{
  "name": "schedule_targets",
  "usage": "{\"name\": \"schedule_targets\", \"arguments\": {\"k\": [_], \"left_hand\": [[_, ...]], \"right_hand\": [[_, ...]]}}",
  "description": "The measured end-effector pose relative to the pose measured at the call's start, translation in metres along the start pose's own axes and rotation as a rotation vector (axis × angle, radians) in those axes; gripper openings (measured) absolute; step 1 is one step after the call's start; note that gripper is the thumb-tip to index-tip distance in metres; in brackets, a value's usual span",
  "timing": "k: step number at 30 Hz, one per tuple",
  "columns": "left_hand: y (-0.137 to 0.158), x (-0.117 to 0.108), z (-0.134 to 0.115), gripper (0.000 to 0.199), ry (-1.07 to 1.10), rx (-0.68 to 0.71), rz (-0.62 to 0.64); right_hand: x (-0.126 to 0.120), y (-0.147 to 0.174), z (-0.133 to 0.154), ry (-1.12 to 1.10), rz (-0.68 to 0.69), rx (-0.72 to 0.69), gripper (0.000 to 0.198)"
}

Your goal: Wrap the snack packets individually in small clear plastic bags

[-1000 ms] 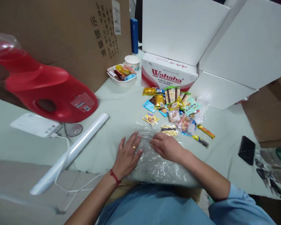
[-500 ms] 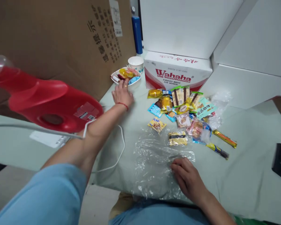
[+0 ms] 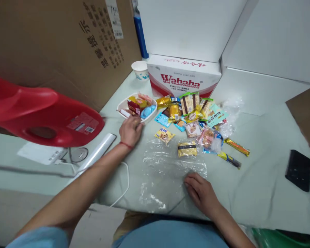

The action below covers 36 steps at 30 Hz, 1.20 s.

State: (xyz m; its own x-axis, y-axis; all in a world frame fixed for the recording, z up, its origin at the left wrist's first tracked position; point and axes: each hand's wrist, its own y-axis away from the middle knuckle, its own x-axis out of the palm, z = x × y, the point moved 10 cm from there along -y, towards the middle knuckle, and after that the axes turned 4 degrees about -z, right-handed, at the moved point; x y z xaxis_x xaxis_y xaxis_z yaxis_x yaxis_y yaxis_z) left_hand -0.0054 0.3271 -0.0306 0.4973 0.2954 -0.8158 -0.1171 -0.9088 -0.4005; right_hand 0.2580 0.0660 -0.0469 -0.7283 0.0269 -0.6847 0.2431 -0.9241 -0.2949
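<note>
My left hand (image 3: 131, 130) is closed on the near rim of a white bowl (image 3: 150, 119), its fingertips partly hidden at the edge. Inside the bowl lie wrapped snacks, among them a dark red packet (image 3: 133, 106) and a blue packet (image 3: 148, 111). My right hand (image 3: 202, 193) rests on the table with its fingers curled together, at the right edge of a flat clear plastic bag (image 3: 167, 172). Whether the fingers hold anything is hidden. Beyond the bag are a yellow cookie packet (image 3: 165, 135) and a gold packet with a dark band (image 3: 187, 149).
Many snack packets (image 3: 189, 103) are heaped before a Wahaba-style "Wahaha" water carton (image 3: 183, 77). A paper cup (image 3: 140, 71) stands behind the bowl. A red jug (image 3: 46, 117) and white cable (image 3: 127, 179) are at left; a black object (image 3: 299, 169) lies right.
The bowl has come nearer, away from the paper cup and up to the snack heap, with my left hand at its rim. My right hand stays beside the bag. The view has shifted.
</note>
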Motion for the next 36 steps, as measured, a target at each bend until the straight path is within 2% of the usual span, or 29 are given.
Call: {"name": "schedule_targets", "arguments": {"k": [3,5,9,11,13,14,16,18,20,21,23,26,30,33,34,36], "left_hand": [[0.044,-0.029,-0.033,0.026,0.047,0.126,-0.020],[0.059,-0.054,-0.051,0.025,0.094,0.163,-0.049],[0.055,-0.101,-0.080,0.016,0.295,0.126,-0.171],[0.040,-0.108,-0.088,0.015,0.485,0.041,-0.242],[0.021,-0.098,-0.090,0.014,0.767,-0.097,-0.313],[0.012,-0.084,-0.089,0.014,0.934,-0.201,-0.318],[-0.001,-0.040,-0.084,0.020,1.308,-0.521,-0.318],[0.001,0.015,-0.091,0.028,1.613,-0.926,-0.224],[0.004,0.041,-0.102,0.028,1.707,-1.096,-0.150],[0.005,0.046,-0.105,0.025,1.731,-1.131,-0.120],[0.007,0.046,-0.107,0.020,1.780,-1.145,-0.074],[0.007,0.028,-0.100,0.021,1.876,-1.125,-0.055],[-0.001,-0.012,-0.072,0.020,1.920,-1.010,-0.202],[0.002,-0.058,-0.045,0.024,1.703,-0.757,-0.428],[0.008,-0.078,-0.038,0.026,1.573,-0.645,-0.511],[0.025,-0.111,-0.034,0.024,1.226,-0.448,-0.565]], "right_hand": [[-0.002,0.001,0.000,-0.001,-0.035,-0.021,0.019],[-0.001,0.002,0.000,0.002,-0.042,-0.025,0.019],[0.000,0.004,-0.001,0.031,-0.053,-0.032,0.019],[0.000,0.004,0.000,0.040,-0.067,-0.040,0.019],[0.000,0.004,0.000,0.047,-0.076,-0.043,0.019],[-0.001,0.004,0.000,0.051,-0.079,-0.043,0.019],[-0.002,0.004,0.000,0.057,-0.088,-0.039,0.020],[-0.002,0.004,-0.001,0.057,-0.093,-0.024,0.020],[-0.002,0.005,-0.003,0.058,-0.097,-0.006,0.020],[-0.002,0.005,-0.004,0.056,-0.099,0.000,0.019],[-0.003,0.006,-0.005,0.049,-0.103,0.002,0.019],[-0.003,0.005,-0.006,0.030,-0.101,0.004,0.019],[-0.004,0.004,-0.007,0.027,-0.107,0.003,0.018],[-0.005,0.003,-0.006,0.025,-0.111,-0.004,0.019],[-0.004,0.003,-0.005,0.025,-0.113,-0.005,0.019],[-0.005,0.004,-0.005,0.025,-0.123,-0.007,0.020]]}}
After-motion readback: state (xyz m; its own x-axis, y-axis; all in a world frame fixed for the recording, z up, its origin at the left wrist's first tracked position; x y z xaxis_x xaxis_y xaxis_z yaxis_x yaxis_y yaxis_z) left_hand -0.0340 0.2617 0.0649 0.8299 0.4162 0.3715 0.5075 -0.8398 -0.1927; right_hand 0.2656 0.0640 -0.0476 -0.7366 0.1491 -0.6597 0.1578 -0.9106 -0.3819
